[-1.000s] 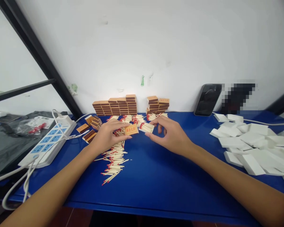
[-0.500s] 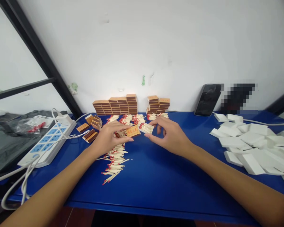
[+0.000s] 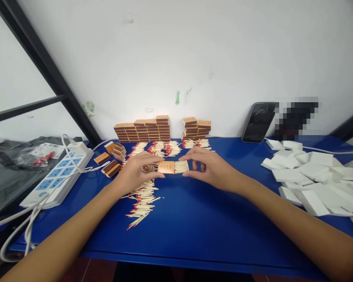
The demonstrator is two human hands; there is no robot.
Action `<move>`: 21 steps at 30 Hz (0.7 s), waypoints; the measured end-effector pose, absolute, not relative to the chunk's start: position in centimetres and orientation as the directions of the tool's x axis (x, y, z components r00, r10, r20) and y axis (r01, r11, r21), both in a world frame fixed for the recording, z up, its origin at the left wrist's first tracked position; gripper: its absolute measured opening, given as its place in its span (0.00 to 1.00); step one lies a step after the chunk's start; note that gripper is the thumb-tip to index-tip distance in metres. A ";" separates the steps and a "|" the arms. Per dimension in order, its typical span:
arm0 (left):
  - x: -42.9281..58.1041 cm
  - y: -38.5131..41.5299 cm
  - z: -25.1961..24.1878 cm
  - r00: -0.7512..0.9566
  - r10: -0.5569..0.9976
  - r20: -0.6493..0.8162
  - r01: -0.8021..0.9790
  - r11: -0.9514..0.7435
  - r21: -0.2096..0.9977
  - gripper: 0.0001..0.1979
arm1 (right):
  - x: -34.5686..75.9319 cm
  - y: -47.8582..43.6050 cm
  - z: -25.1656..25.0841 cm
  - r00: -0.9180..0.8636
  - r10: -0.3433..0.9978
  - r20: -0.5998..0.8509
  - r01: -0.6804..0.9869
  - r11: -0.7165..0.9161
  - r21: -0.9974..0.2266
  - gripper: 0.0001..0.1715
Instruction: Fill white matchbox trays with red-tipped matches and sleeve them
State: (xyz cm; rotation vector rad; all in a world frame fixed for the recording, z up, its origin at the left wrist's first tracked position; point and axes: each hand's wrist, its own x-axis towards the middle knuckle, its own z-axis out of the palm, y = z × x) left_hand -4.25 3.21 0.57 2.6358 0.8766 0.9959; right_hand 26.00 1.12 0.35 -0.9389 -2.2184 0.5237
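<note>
An orange matchbox sleeve (image 3: 166,167) is pinched between the thumb and fingers of my left hand (image 3: 135,170). My right hand (image 3: 210,168) grips the outer end of a white tray (image 3: 181,167) filled with matches, which sits partly inside the sleeve. The red match heads are mostly hidden by the sleeve. Below and behind my left hand, loose matches (image 3: 142,199) lie on the blue table (image 3: 194,227). More match piles (image 3: 173,149) lie beyond the hands, in front of the stacked matchboxes (image 3: 147,131).
A smaller matchbox stack (image 3: 195,128) stands against the wall. Several loose sleeves (image 3: 111,168) lie left, by a white power strip (image 3: 59,176) with cables. White trays (image 3: 314,176) are heaped right, and a phone (image 3: 258,122) leans on the wall.
The tray has slid partway into the sleeve, and both now line up level instead of tilted. My right hand has closed on the tray's outer end.
</note>
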 end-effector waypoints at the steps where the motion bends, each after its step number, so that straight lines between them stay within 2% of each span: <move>1: -4.3 3.2 0.5 0.601 0.586 0.544 0.459 -0.810 0.365 0.23 | 26.0 1.1 0.3 -0.519 0.746 0.418 0.469 0.657 -0.590 0.18; 7: -3.9 2.8 0.4 0.553 0.613 0.564 0.456 -0.789 0.411 0.24 | 25.1 0.6 0.0 -0.430 0.782 0.451 0.484 0.621 -0.617 0.20; 11: -3.1 2.2 0.3 0.506 0.625 0.595 0.401 -0.781 0.480 0.24 | 23.7 -0.4 0.4 -0.347 0.838 0.421 0.432 0.541 -0.721 0.23; 16: -2.4 1.6 0.3 0.286 0.696 0.659 0.478 -0.699 0.531 0.22 | 21.7 -2.1 0.3 -0.086 0.887 0.454 0.321 0.456 -0.830 0.43; 18: -2.4 1.5 0.4 0.232 0.692 0.684 0.500 -0.688 0.526 0.22 | 21.1 -2.9 0.1 -0.150 0.885 0.440 0.290 0.465 -0.836 0.43; 21: -2.4 1.3 0.5 0.224 0.683 0.695 0.503 -0.692 0.518 0.21 | 20.7 -3.7 -0.3 -0.366 0.856 0.366 0.288 0.478 -0.830 0.42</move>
